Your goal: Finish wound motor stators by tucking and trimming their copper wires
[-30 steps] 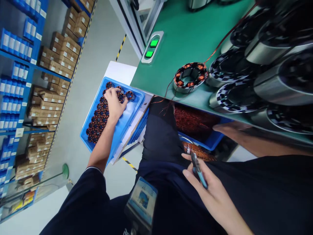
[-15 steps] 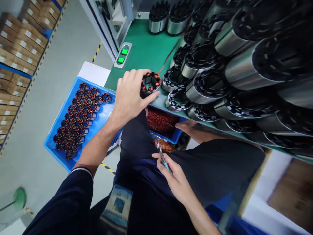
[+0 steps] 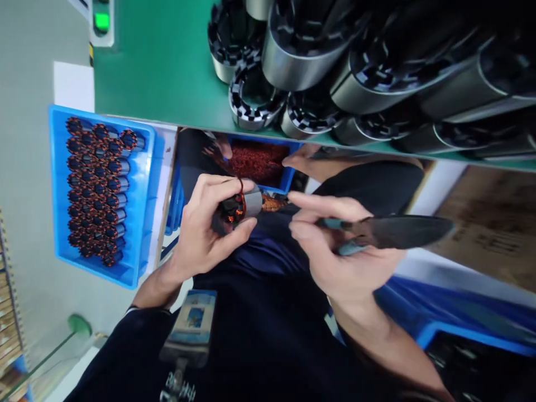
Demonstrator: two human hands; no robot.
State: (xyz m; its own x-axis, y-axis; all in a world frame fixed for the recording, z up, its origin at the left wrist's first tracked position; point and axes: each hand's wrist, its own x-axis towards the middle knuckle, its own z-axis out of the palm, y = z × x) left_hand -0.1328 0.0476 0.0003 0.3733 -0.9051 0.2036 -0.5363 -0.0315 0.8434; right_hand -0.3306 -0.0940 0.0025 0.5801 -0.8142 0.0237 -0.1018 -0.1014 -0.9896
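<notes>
In my left hand [image 3: 209, 223] is a wound motor stator [image 3: 253, 200], a grey metal ring with copper windings and black insulation. It is tipped on its side over my lap, fingers above and thumb below. A dark loop of wire shows at its upper edge, by my forefinger. My right hand [image 3: 347, 245], just to the right and apart from the stator, is wrapped round small pliers [image 3: 355, 231] with blue-green handles. Motion smears the pliers, so I cannot tell whether their jaws are apart.
At left, a blue tray [image 3: 144, 223] holds rows of wound stators [image 3: 96, 190]. Bare stators [image 3: 297, 61] are stacked on the green bench [image 3: 159, 67]. Beneath the bench edge sits a blue bin [image 3: 288, 176] of reddish wire scraps [image 3: 259, 162]. A badge [image 3: 192, 318] hangs at my chest.
My left hand has brought the stator from the bench edge down over my lap and tipped it sideways. My right hand has risen with the pliers, now turned rightward. The view has shifted.
</notes>
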